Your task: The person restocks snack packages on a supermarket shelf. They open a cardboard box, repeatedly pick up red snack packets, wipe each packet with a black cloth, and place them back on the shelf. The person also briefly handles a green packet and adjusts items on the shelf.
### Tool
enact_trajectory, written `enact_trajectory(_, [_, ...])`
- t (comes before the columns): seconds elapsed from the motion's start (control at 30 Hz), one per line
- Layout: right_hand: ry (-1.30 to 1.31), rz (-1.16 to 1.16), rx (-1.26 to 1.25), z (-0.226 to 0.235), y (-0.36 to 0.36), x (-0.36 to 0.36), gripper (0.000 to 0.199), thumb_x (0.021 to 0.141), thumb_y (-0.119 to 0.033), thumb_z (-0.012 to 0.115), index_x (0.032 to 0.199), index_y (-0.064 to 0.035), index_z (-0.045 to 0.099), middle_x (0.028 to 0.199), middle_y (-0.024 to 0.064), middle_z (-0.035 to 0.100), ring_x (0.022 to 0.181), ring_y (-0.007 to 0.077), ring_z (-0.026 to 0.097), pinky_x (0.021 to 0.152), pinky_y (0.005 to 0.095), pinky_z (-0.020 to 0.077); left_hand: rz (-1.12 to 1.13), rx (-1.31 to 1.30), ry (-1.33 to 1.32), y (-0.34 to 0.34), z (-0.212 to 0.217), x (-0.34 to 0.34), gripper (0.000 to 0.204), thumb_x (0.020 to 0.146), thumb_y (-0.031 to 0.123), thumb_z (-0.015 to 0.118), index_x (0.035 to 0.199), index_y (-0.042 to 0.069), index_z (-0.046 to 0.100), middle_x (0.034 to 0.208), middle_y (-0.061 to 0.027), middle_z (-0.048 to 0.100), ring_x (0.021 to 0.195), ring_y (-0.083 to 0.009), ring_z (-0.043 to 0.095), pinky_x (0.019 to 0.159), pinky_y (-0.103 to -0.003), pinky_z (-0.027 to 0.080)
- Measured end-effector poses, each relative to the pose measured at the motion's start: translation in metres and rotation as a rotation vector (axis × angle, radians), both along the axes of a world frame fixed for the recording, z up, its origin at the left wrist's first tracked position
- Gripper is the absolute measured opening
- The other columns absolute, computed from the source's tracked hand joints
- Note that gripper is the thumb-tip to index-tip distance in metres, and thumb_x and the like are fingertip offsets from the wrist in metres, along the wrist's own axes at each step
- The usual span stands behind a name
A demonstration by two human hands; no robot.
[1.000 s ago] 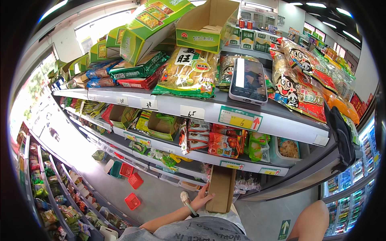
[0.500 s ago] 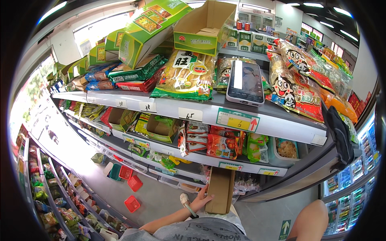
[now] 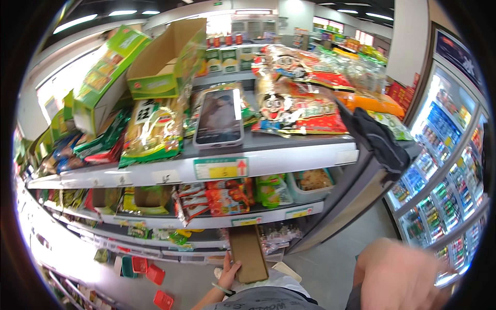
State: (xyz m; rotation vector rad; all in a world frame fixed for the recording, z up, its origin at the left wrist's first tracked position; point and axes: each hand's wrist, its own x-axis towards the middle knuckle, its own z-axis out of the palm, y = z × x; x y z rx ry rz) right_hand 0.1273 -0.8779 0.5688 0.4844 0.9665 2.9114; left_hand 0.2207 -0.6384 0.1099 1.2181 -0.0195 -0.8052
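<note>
My left hand (image 3: 228, 273) grips the left edge of an open brown cardboard box (image 3: 249, 256), long and narrow, in front of my lap. The far end of the box reaches the lower shelf, and its visible inside is bare brown card. At the lower right, my right hand (image 3: 398, 279) is raised large and close, away from the shelf. Motion smears its fingers, so whether it holds anything cannot be made out. Beyond the box lie clear-wrapped small packets (image 3: 280, 235). A phone (image 3: 220, 118) leans upright on the top shelf among snack bags.
Red-and-clear snack bags (image 3: 302, 111) and a yellow-green bag (image 3: 152, 132) fill the top shelf, beside an open green carton (image 3: 150, 85). A dark cloth (image 3: 380, 139) hangs at the shelf's right end. Glass-door fridges (image 3: 439, 181) stand right; red baskets (image 3: 155, 274) sit on the floor left.
My view has turned to the right, so the shelf appears further left. My right hand has come into view, blurred, at the lower right. My left hand still holds the cardboard box.
</note>
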Motion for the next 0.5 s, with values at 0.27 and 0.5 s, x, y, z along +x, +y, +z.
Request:
enact_trajectory(0.27, [1.608, -0.421, 0.824, -0.016, -0.154, 0.013, 0.039, 0.094, -0.031, 0.059, 0.117, 0.0003, 0.061, 0.121, 0.0167, 0.062, 0.115, 0.0281, 0.058, 0.101, 0.0371, 0.0420, -0.018, -0.002, -0.018, 0.003, 0.006, 0.001, 0.077, 0.096, 0.022, 0.062, 0.155, 0.005, 0.015, 0.151, -0.0114, 0.036, 0.136, -0.0214, 0.038, 0.111, -0.033, 0.032])
enact_trajectory(0.5, [2.072, -0.440, 0.972, -0.025, -0.186, 0.016, 0.045, 0.089, -0.038, 0.064, 0.118, -0.0029, 0.062, 0.122, 0.0164, 0.064, 0.109, 0.0308, 0.063, 0.094, 0.0360, 0.0461, -0.003, -0.046, -0.111, -0.002, 0.014, 0.000, 0.062, 0.096, 0.022, 0.060, 0.148, 0.005, 0.033, 0.137, -0.0103, 0.051, 0.122, -0.0185, 0.049, 0.105, -0.031, 0.039])
